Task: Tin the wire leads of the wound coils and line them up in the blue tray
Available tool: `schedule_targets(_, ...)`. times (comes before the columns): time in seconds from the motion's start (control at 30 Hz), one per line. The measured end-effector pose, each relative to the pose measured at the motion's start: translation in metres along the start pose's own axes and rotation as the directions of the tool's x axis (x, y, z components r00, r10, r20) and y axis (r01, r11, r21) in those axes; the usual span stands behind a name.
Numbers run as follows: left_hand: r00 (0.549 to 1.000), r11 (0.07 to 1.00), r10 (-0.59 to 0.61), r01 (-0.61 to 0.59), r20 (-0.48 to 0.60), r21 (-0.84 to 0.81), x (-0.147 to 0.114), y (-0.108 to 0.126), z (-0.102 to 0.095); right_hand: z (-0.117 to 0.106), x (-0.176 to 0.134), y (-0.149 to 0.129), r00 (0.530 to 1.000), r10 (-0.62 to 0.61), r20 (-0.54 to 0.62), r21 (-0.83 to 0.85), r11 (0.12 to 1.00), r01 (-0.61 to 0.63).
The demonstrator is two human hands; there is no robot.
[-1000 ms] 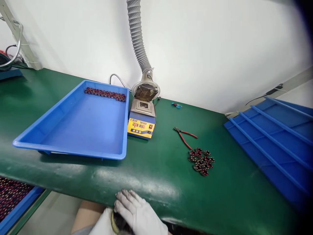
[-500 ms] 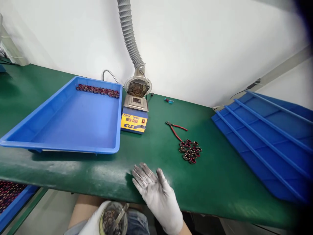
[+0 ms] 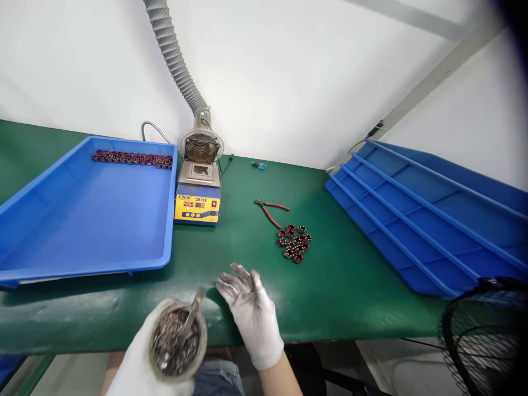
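Note:
In a white glove, my left hand (image 3: 138,360) is wrapped round a jar (image 3: 175,344) at the table's front edge. Dark and shiny bits fill the jar, and a flat metal strip (image 3: 193,316) leans out of it. My right hand (image 3: 251,313), also gloved and smudged dark at the fingertips, is palm up over the table edge with its fingers apart and nothing in it. Beyond it lie a cluster of small dark ring-shaped parts (image 3: 295,243) with red and copper-coloured marks, and cutting pliers (image 3: 272,213) with red handles.
A blue tray (image 3: 119,220) at left holds rows of similar parts (image 3: 132,158) along its far end. Beside it stands a solder pot (image 3: 198,203) under a fume hose (image 3: 177,60). A ribbed blue tray (image 3: 429,220) leans at right, near a black fan (image 3: 487,335).
My left hand has raised the jar into fuller view. The right hand's fingers have curled slightly. My view has turned right, bringing the fan into sight.

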State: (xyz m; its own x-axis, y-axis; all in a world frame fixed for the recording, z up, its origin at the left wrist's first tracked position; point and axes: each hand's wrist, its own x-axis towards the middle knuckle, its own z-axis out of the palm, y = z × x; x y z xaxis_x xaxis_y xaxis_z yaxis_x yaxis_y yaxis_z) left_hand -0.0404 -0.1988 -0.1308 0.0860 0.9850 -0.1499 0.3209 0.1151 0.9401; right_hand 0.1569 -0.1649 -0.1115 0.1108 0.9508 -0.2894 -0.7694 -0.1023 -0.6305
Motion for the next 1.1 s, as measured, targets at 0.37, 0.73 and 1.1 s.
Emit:
schedule_targets(0.37, 0.892, 0.781, 0.436, -0.44, 0.118, 0.443, 0.085, 0.007, 0.082, -0.046, 0.013, 0.006, 0.954, -0.279, 0.109, -0.993, 0.014, 0.118)
schedule_targets(0.73, 0.714, 0.603, 0.621, -0.698, 0.323, 0.386, 0.092, -0.036, 0.062, -0.009, 0.123, -0.066, 0.896, -0.438, -0.077, -0.854, 0.492, 0.167)
schedule_targets(1.1, 0.252, 0.138, 0.79, -0.961, 0.559, 0.239, 0.093, 0.054, 0.118, -0.004, 0.051, -0.053, 0.999, 0.031, 0.043, 0.286, 0.957, -0.042)
